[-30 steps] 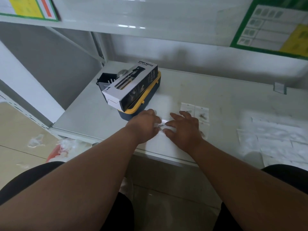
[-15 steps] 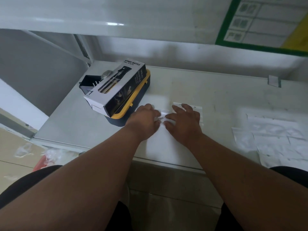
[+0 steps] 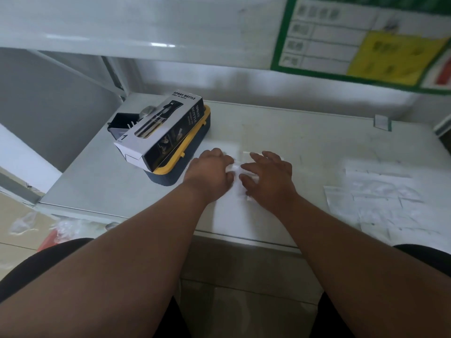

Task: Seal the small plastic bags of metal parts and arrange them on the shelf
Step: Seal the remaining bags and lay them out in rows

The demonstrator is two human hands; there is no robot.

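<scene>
Both hands were down on the shelf (image 3: 305,142), just right of the spray bottle box (image 3: 161,128). Left hand (image 3: 210,174) was curled, fingertips pinching one end of a small plastic bag (image 3: 235,167). Right hand (image 3: 268,179) was flatter, fingers spread, thumb and forefinger on the bag's other end. So both held the same bag between them, bag low against the shelf surface.

Change vs a second ago: hands barely moved relative to the box, same pinch at the bag's top edge. The metal part visible between the fingertips earlier was washed out now, so I couldn't tell its position. My read: the seal strip was being pressed shut, not yet finished.

Other differences: the view had shifted. The row of bags just beyond the right hand, further from the box, was mostly covered or blurred now. The loose pile of bags (image 3: 380,198) sat well right of the box, apparently untouched.
</scene>
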